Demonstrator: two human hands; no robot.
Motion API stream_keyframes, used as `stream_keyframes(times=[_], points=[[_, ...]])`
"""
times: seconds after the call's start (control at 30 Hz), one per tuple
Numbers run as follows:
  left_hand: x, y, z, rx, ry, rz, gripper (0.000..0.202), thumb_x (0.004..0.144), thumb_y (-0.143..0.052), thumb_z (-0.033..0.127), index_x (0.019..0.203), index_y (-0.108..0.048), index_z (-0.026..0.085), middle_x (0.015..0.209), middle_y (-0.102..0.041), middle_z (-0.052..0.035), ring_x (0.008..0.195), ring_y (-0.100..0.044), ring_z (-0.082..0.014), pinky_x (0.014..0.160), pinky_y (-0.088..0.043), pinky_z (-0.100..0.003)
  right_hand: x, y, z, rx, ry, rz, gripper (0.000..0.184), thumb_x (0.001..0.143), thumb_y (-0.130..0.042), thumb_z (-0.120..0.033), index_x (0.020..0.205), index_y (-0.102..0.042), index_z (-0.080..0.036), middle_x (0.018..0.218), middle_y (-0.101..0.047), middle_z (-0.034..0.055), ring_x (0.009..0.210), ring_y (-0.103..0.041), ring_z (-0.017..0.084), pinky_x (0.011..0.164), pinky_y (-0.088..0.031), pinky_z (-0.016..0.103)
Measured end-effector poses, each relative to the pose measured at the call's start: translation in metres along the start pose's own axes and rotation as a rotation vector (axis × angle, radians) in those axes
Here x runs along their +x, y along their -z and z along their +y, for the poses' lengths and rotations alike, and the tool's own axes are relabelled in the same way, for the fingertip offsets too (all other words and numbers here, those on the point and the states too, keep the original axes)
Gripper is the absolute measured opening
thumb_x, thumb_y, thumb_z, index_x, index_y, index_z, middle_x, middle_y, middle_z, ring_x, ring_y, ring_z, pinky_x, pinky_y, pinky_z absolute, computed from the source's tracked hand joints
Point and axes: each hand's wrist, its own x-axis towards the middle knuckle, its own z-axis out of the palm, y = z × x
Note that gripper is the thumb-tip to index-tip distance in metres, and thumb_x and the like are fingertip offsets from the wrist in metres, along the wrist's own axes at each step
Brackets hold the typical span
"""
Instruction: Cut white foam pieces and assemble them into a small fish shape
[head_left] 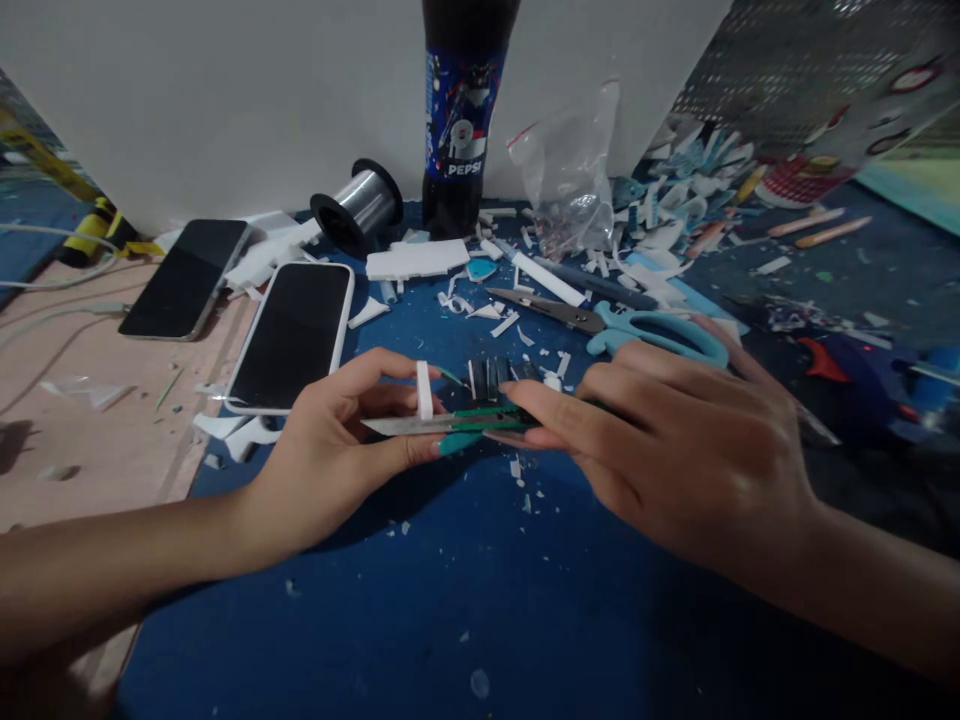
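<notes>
Hands (330, 440) (675, 440), white strip (424, 390) — narrow, knife (474, 418) — green-sided

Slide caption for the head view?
Left hand pinches white strip; right hand holds craft knife beside it; blue-handled scissors lie beyond.

the blue tabletop (390, 640) is strewn with white scraps (416, 260); blue-handled scissors (604, 322) are laid among them, while a silvery spool (364, 207), a dark bottle (461, 130) and a clear plastic bag (574, 180) are lined up toward the back.
</notes>
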Motion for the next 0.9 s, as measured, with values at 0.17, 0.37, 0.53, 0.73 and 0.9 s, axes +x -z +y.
stream_keyframes(times=[0.17,0.37,0.53,0.73,0.9], points=[[-0.003,-0.001,0.003,0.026,-0.042,0.038,0.031,0.069,-0.081,0.01,0.092,-0.064,0.023,0.079,-0.075,0.0077,0.078,-0.073,-0.0081,0.067,-0.056,-0.009,-0.003,0.003,-0.002,-0.006,0.008,-0.003,0.016,0.093,-0.059,-0.025,0.1,-0.072,-0.021,0.063,-0.063,0.0008,0.064,-0.055,0.017,0.057,-0.037,0.029],[-0.003,-0.003,0.002,0.038,-0.047,0.04,0.035,0.068,-0.083,0.011,0.096,-0.068,0.025,0.085,-0.076,0.0079,0.082,-0.073,-0.009,0.074,-0.058,-0.011,-0.003,0.004,-0.001,-0.051,0.009,0.031,0.015,0.091,-0.064,-0.03,0.102,-0.071,-0.024,0.063,-0.064,-0.0005,0.066,-0.055,0.017,0.057,-0.037,0.028],[-0.005,-0.003,0.004,0.028,-0.049,0.063,0.036,0.063,-0.085,0.009,0.091,-0.071,0.026,0.084,-0.077,0.0075,0.081,-0.073,-0.0103,0.075,-0.059,-0.014,-0.004,0.003,-0.003,-0.032,-0.011,0.03,0.016,0.088,-0.067,-0.03,0.102,-0.073,-0.023,0.063,-0.064,0.0002,0.064,-0.053,0.016,0.056,-0.036,0.029],[0.0,-0.003,0.005,-0.043,0.01,0.068,0.034,0.06,-0.086,0.01,0.09,-0.076,0.024,0.083,-0.079,0.0037,0.078,-0.074,-0.0135,0.068,-0.06,-0.016,-0.004,0.0,-0.003,-0.033,-0.039,0.062,0.014,0.087,-0.069,-0.029,0.098,-0.075,-0.024,0.062,-0.064,0.0003,0.066,-0.055,0.016,0.06,-0.041,0.028],[0.004,-0.003,0.003,-0.099,0.16,0.016,0.022,0.069,-0.083,0.019,0.09,-0.078,0.024,0.083,-0.079,0.0018,0.072,-0.074,-0.0141,0.064,-0.06,-0.018,-0.004,-0.006,-0.004,-0.008,-0.075,0.054,0.016,0.086,-0.069,-0.023,0.101,-0.076,-0.021,0.062,-0.065,0.0007,0.06,-0.052,0.015,0.057,-0.041,0.028]])
